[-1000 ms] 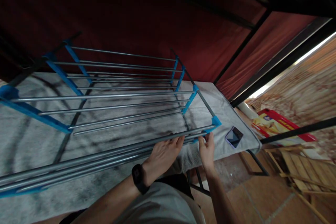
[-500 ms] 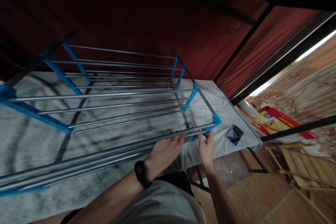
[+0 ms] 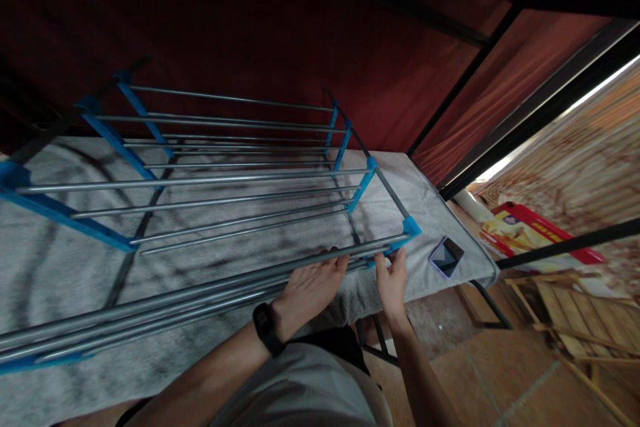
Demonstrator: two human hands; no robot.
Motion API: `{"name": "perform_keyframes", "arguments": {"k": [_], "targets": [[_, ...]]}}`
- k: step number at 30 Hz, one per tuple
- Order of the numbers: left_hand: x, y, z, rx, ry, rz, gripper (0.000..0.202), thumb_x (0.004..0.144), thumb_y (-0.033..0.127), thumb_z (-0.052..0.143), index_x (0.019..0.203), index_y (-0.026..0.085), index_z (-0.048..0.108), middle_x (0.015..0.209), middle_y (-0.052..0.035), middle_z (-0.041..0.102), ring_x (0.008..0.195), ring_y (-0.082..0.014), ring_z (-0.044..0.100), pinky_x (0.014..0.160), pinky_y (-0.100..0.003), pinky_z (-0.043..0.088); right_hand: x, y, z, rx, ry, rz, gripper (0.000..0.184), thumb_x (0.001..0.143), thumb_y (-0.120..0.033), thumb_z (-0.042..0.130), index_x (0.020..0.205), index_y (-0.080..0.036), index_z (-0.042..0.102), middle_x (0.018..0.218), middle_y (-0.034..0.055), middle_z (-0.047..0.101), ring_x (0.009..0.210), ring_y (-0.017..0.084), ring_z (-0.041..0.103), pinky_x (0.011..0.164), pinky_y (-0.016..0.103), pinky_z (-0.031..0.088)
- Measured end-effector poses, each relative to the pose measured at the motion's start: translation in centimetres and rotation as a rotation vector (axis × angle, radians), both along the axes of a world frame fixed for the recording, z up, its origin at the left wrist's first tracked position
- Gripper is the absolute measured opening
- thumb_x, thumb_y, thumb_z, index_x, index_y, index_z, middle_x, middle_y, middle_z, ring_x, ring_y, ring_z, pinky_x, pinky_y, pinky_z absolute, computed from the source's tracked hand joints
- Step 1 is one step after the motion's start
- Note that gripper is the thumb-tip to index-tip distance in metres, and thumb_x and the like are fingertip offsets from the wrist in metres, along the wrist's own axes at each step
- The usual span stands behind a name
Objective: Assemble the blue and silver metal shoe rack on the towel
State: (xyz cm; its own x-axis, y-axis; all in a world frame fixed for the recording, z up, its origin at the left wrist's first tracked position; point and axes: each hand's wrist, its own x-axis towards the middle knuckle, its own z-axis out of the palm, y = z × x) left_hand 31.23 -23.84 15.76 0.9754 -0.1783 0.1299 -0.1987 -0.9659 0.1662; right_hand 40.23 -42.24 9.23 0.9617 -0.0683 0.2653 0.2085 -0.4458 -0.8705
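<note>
A rack of grey metal tubes joined by blue plastic brackets lies on its side on a grey fleece cover. My left hand, with a black band on its wrist, is closed around the nearest tubes; its fingertips show past the top tube. Beside it, my right hand grips the near right blue bracket and the tube ends there, thumb in front. Part of that bracket is hidden by my fingers. The rack's far left brackets stand apart from both hands.
A phone lies on the grey cover right of the rack. Dark red fabric hangs behind. Beyond a black frame bar are a red and yellow box and a folded wooden chair on the tiled floor.
Both hands have shifted very slightly left along with the near tube ends. Their hold on the rack looks the same.
</note>
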Motion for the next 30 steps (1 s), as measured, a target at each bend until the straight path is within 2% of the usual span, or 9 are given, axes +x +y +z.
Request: {"name": "perform_keyframes", "arguments": {"k": [7,15,22,30], "targets": [[0.1,0.0,-0.2,-0.052,0.033,0.001,0.05,0.096,0.01,0.037,0.144,0.023,0.04,0.129,-0.0111,0.065,0.107,-0.0214,0.068,0.086,-0.034,0.055,0.0,0.0,-0.1,0.019,-0.015,0.016,0.032,0.088,-0.045,0.054,0.106,-0.02,0.051,0.102,0.007,0.063,0.089,0.02,0.058,0.082,0.034,0.046],[0.2,0.0,0.5,-0.103,0.088,0.004,0.051,0.095,0.009,0.036,0.144,0.025,0.041,0.133,-0.0111,0.063,0.114,-0.0222,0.066,0.091,-0.036,0.054,0.0,-0.1,0.0,-0.015,-0.01,0.007,0.03,0.086,-0.045,0.053,0.102,-0.02,0.049,0.093,0.0042,0.061,0.082,0.019,0.056,0.078,0.033,0.044],[0.3,0.1,0.9,-0.158,0.167,0.033,0.052,0.096,0.009,0.03,0.143,0.028,0.042,0.127,-0.008,0.067,0.105,-0.0234,0.07,0.081,-0.036,0.057,-0.2,0.0,0.4,-0.014,-0.003,0.022,0.027,0.087,-0.043,0.052,0.103,-0.021,0.049,0.092,0.0032,0.06,0.081,0.018,0.054,0.078,0.033,0.044],[0.5,0.1,1.4,-0.121,0.122,0.005,0.053,0.093,0.005,0.033,0.141,0.025,0.042,0.124,-0.0089,0.067,0.101,-0.0216,0.07,0.081,-0.034,0.056,0.1,-0.1,0.0,-0.023,0.015,0.02,0.034,0.086,-0.047,0.052,0.107,-0.02,0.05,0.096,0.0058,0.062,0.079,0.019,0.056,0.076,0.035,0.045]]}}
